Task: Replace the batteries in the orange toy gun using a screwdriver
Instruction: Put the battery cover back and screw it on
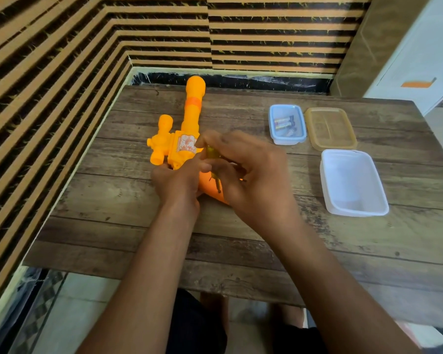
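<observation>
The glossy orange plastic toy gun lies toward the far left corner of the worn, plank-grained wooden table, its round barrel pointing at the far edge. The left hand curls round its handle. The right hand pinches a screwdriver with a translucent yellow handle over the gun. Near the far right corner, a small blue rectangular tub holds cylindrical batteries, just beside an amber lid and a frosted white tub.
</observation>
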Available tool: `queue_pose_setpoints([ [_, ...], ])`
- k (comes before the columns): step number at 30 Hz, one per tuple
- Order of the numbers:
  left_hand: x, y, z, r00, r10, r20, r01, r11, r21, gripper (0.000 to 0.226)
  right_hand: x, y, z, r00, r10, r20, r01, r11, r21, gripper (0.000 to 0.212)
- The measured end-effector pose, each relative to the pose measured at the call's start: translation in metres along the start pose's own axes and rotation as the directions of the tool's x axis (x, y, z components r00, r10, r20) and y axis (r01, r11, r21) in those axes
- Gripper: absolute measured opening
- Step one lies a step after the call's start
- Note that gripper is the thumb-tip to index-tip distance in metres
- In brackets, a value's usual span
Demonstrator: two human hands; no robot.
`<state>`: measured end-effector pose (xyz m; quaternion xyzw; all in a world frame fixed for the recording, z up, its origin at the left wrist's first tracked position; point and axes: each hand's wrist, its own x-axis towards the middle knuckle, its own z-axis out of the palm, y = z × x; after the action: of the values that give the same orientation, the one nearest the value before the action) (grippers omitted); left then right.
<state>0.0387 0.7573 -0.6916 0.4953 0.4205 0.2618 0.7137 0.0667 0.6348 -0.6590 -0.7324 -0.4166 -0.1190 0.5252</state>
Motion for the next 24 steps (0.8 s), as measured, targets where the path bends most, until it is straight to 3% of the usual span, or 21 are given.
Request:
queue_pose_setpoints([
  [4, -0.004, 0.004, 0.001, 0.999, -0.027, -0.021, 0.026, 1.000, -0.011, 0.045, 0.001, 0.001, 0.003, 0.996, 0.027, -0.088, -0.030, 0.999, -0.031, 0.028],
  [11, -0.004, 0.003, 0.000, 0.999, -0.032, -0.006, 0.032, 0.999, -0.003, 0.041, -0.002, -0.003, 0.001, 0.997, 0.022, -0.071, -0.020, 1.000, 0.019, 0.021],
  [18, 0.009, -0.005, -0.001, 0.997, -0.058, -0.056, 0.059, 0.998, 0.010, 0.052, 0.001, 0.005, -0.007, 0.998, 0.058, -0.017, -0.058, 0.998, 0.039, 0.034],
  [24, 0.011, -0.006, -0.001, 0.997, -0.046, -0.060, 0.048, 0.998, 0.037, 0.041, 0.001, -0.003, -0.003, 0.998, 0.014, -0.061, -0.017, 0.998, -0.055, 0.042],
])
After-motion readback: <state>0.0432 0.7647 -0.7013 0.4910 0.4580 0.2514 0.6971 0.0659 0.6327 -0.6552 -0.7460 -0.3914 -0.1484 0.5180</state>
